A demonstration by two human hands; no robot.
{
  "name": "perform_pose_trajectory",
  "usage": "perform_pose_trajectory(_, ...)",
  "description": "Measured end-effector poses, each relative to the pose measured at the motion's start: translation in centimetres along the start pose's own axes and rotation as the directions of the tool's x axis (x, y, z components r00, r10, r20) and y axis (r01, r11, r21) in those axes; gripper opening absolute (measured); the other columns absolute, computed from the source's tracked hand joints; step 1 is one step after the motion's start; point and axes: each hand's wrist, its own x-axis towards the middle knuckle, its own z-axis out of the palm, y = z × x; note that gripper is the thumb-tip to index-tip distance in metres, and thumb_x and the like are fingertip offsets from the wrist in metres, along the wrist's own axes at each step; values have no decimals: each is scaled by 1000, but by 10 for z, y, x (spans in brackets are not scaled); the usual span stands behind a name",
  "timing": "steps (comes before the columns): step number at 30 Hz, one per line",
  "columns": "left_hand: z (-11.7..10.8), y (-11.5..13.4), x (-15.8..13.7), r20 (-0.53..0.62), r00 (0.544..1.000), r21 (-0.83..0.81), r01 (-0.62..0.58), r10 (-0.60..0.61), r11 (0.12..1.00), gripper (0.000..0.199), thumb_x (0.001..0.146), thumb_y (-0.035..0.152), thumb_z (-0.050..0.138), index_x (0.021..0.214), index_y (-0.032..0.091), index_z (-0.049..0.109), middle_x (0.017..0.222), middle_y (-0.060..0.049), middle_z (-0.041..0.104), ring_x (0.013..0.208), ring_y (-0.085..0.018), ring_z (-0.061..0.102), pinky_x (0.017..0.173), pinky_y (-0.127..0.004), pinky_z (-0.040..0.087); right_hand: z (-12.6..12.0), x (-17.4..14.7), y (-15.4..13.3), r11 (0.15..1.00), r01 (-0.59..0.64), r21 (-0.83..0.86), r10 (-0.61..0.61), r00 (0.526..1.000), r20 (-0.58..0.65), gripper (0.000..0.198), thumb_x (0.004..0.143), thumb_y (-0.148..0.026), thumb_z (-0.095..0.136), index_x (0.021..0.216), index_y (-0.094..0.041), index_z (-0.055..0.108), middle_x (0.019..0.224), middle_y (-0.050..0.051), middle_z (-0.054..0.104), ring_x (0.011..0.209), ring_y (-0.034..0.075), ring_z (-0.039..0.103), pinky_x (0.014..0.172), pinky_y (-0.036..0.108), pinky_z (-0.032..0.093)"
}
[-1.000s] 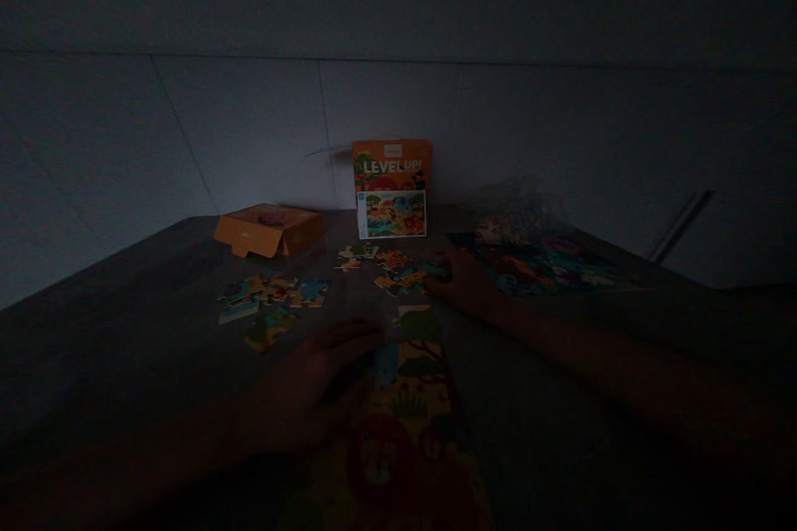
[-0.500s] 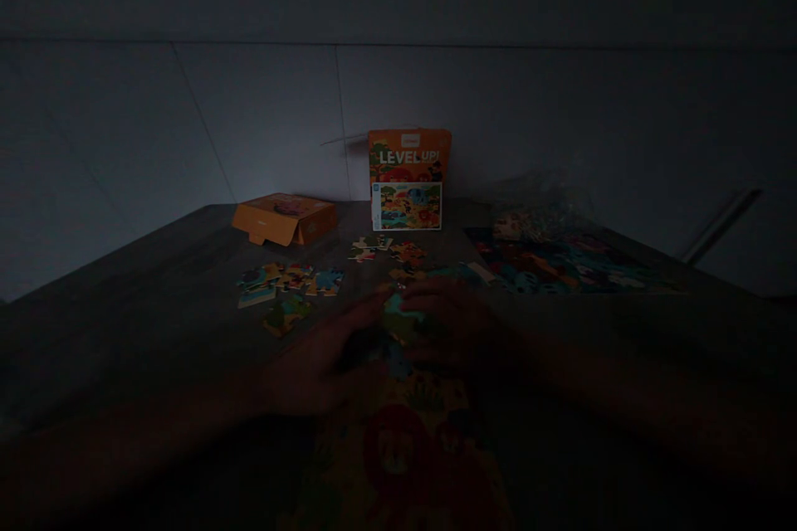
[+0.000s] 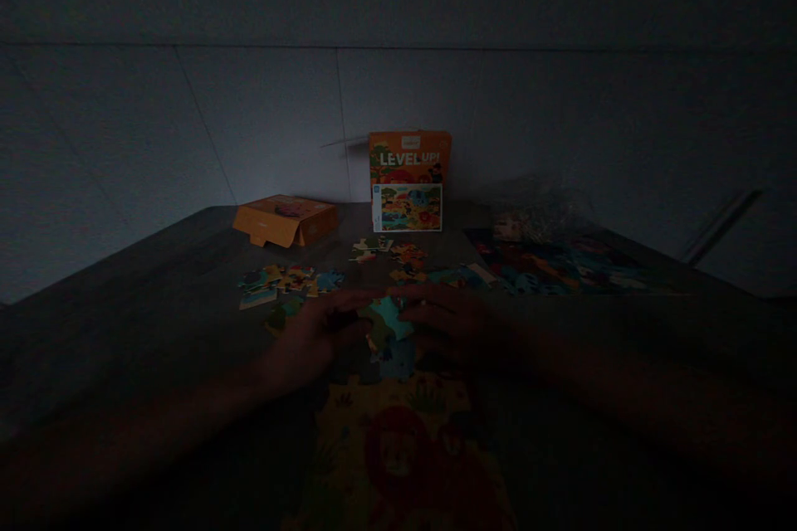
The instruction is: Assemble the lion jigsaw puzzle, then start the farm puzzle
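The scene is very dark. Between my hands is a jigsaw puzzle piece (image 3: 389,317) with turquoise and green print, raised above the table. My left hand (image 3: 308,340) grips its left side with thumb and fingers. From the other side, the fingers of my right hand (image 3: 457,319) close on its right edge. Just below it shows a blue-grey piece (image 3: 397,358); whether the two are joined I cannot tell. Closest to me lies a joined puzzle section (image 3: 398,448) with a red-maned lion on yellow ground.
Loose puzzle pieces (image 3: 290,278) lie left of centre, more pieces (image 3: 408,257) in the middle. An orange box (image 3: 286,220) lies back left. A "LEVEL UP!" box (image 3: 409,156) stands behind a picture card (image 3: 408,209). At right, clear plastic (image 3: 541,211) rests by a dark printed sheet (image 3: 579,265).
The turquoise and green piece has shifted left and turned between my hands. My left hand has drawn slightly left, uncovering more of the pieces below.
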Motion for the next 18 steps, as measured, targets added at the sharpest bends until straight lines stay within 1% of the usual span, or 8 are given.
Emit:
perform_pose_trajectory(3, 1, -2, -3, 0, 1000, 13, -14, 14, 1000, 41, 89, 30, 62, 128, 19, 57, 127, -8, 67, 113, -25, 65, 98, -43, 54, -3, 1, 0, 1000, -8, -20, 8, 1000, 24, 24, 98, -29, 53, 116, -14, 58, 139, 17, 55, 125, 22, 56, 102, 37, 52)
perform_pose_trajectory(5, 1, -3, -4, 3, 1000, -13, -10, 10, 1000, 47, 90, 29, 61, 134, 19, 48, 119, -8, 70, 110, -24, 66, 97, -42, 54, -4, 2, -1, 1000, -3, -20, 4, 999, 36, 22, 99, -29, 52, 114, -14, 59, 136, 16, 56, 123, 21, 58, 100, 36, 52)
perform_pose_trajectory(7, 1, -4, -5, 14, 1000, -48, -6, 6, 999, 45, 91, 29, 60, 133, 20, 44, 112, -6, 72, 105, -22, 68, 93, -39, 56, -5, 3, -2, 1000, -3, -21, 4, 999, 35, 21, 98, -28, 52, 111, -14, 60, 133, 15, 59, 121, 21, 59, 100, 36, 52)
perform_pose_trajectory(12, 1, -2, -4, 30, 999, 2, -33, 33, 999, 25, 92, 29, 60, 115, 20, 53, 105, -3, 73, 100, -20, 68, 87, -33, 56, -3, 2, 0, 998, 26, -50, -26, 1000, 2, 19, 96, -27, 56, 110, -15, 61, 127, 15, 61, 115, 21, 60, 96, 36, 53)
perform_pose_trajectory(14, 1, -1, -3, 34, 999, 15, -35, 34, 999, 26, 91, 28, 59, 115, 20, 53, 103, -3, 72, 97, -20, 69, 85, -33, 56, -1, 0, 2, 998, 36, -51, -37, 999, -11, 19, 95, -27, 57, 110, -14, 61, 127, 16, 60, 115, 21, 60, 95, 36, 53)
perform_pose_trajectory(18, 2, -1, -3, 55, 998, 29, 1, -3, 1000, 24, 90, 27, 58, 113, 20, 54, 103, -5, 71, 96, -21, 69, 83, -34, 56, 1, -1, 5, 998, 47, -52, -49, 998, -28, 20, 95, -29, 57, 108, -15, 60, 126, 15, 59, 115, 21, 59, 95, 36, 53)
